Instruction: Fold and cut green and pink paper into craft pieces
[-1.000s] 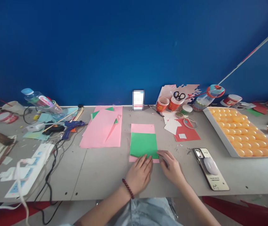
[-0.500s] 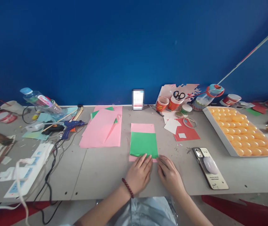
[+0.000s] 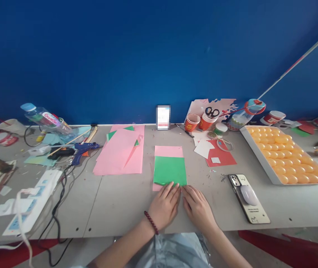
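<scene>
A green sheet of paper (image 3: 170, 169) lies on top of a slightly longer pink sheet (image 3: 168, 151), whose ends show above and below it. My left hand (image 3: 164, 204) rests with outstretched fingers on the green sheet's near edge, which looks slightly curled. Close beside it, my right hand (image 3: 197, 205) lies with its fingers extended at the near right corner of the sheets. Its fingertips touch the edge there, and part of the corner is covered by the hands.
Pink sheets (image 3: 116, 156) and a blue glue gun (image 3: 82, 150) lie left, near a power strip (image 3: 32, 203). Behind stands a lit phone-like screen (image 3: 163, 117). On the right are paper cups (image 3: 192, 123), scissors (image 3: 211, 111), a phone (image 3: 249, 201) and a box of orange balls (image 3: 289, 156).
My right hand has shifted left, closer to my left hand, along the near edge of the paper. My left hand and the sheets look nearly unchanged.
</scene>
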Motion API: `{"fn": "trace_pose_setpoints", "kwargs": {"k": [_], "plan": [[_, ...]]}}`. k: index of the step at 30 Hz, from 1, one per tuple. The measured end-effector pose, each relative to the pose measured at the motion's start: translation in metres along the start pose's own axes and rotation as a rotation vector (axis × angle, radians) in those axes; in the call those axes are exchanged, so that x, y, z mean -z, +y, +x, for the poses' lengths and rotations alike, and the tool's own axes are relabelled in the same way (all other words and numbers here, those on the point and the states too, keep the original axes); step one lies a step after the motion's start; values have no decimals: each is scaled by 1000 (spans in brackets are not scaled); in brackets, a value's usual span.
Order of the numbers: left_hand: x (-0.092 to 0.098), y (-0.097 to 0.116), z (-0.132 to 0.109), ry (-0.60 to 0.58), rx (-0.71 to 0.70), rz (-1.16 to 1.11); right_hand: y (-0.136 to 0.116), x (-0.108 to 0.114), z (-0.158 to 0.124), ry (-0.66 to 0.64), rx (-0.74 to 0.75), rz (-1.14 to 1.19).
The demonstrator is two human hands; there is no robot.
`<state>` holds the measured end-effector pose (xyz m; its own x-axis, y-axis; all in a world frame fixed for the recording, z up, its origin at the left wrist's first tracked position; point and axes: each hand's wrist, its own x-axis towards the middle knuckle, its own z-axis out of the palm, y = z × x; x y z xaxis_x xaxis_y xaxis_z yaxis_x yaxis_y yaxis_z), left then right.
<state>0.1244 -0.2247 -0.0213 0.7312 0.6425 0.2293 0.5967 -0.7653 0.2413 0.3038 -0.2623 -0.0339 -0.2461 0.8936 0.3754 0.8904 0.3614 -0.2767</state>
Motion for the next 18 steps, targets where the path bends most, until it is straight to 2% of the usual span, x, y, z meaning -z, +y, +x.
{"fn": "trace_pose_setpoints", "kwargs": {"k": [10, 18], "plan": [[9, -6, -13, 40, -52, 93, -3, 4, 5, 7, -7, 13], [10, -4, -13, 32, 39, 67, -3, 4, 5, -8, -14, 6]]}}
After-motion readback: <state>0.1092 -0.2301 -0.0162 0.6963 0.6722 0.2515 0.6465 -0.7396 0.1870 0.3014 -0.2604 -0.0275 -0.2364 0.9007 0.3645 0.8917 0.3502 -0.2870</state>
